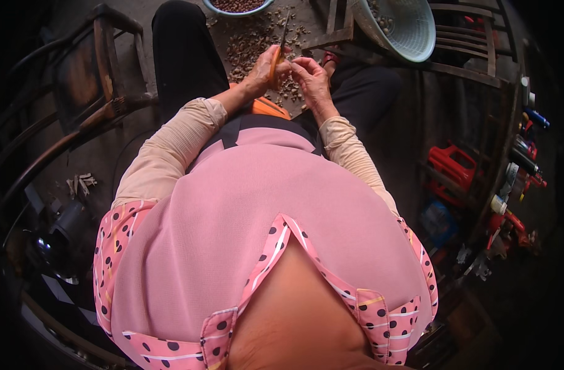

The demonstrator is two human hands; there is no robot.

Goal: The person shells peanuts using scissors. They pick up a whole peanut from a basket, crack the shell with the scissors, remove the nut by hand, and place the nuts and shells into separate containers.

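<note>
My left hand [263, 69] is closed around the orange handles of a pair of scissors [276, 67], whose dark blades point away from me. My right hand [313, 83] is close beside it, thumb and forefinger pinched together near the left fingertips. Whether a small piece sits in that pinch cannot be made out. Beneath both hands, many broken shells [245, 53] lie scattered on the floor between my knees. At the top edge stands a light blue basin [249, 14] of small reddish-brown nuts or beans. A pale green plastic basket [418, 32] tilts at the upper right, with some pale pieces inside.
A wooden chair [103, 64] stands at the left. Wooden slatted furniture [467, 76] supports the basket's side at the right, with a red plastic stool [450, 166] lower down. An orange plastic object [269, 107] shows at my lap. Assorted small items line the far right.
</note>
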